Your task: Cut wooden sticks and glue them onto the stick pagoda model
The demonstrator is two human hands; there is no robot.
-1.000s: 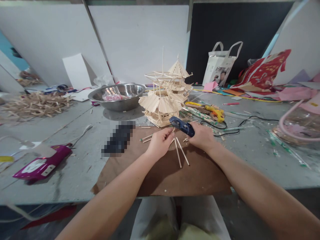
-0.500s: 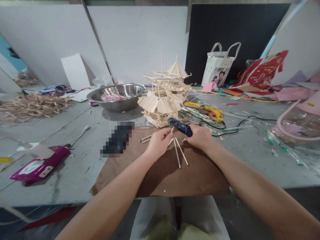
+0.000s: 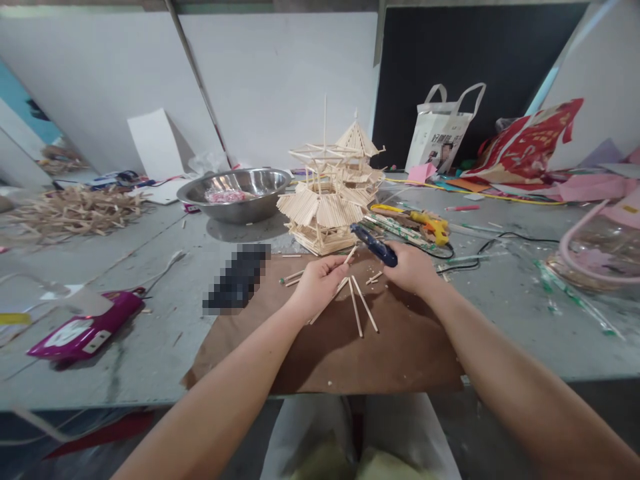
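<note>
My left hand point(image 3: 323, 283) is closed on a thin wooden stick point(image 3: 351, 255), whose tip slants up past the fingers. My right hand point(image 3: 411, 265) grips a dark blue, scuffed hand tool point(image 3: 374, 245); its exact kind cannot be made out. A small gap separates the tool from the stick tip. Below the hands, loose wooden sticks point(image 3: 356, 305) fan out on a brown sheet point(image 3: 345, 363), with short cut pieces point(image 3: 374, 277) close by. Just beyond stands a pagoda-like model made of sticks point(image 3: 323, 210), with a pointed-roof stick model point(image 3: 355, 140) behind it.
A steel bowl point(image 3: 237, 200) holds a clear and red packet. Right of the models lie a yellow glue gun point(image 3: 433, 227) and its black cord. A purple power strip point(image 3: 85, 330) and a heap of sticks point(image 3: 75, 212) are at left. Bags point(image 3: 440, 137) stand at back right.
My right hand has moved right with the blue tool, away from the stick. The stick tip in my left hand now shows more clearly. The view shifts slightly.
</note>
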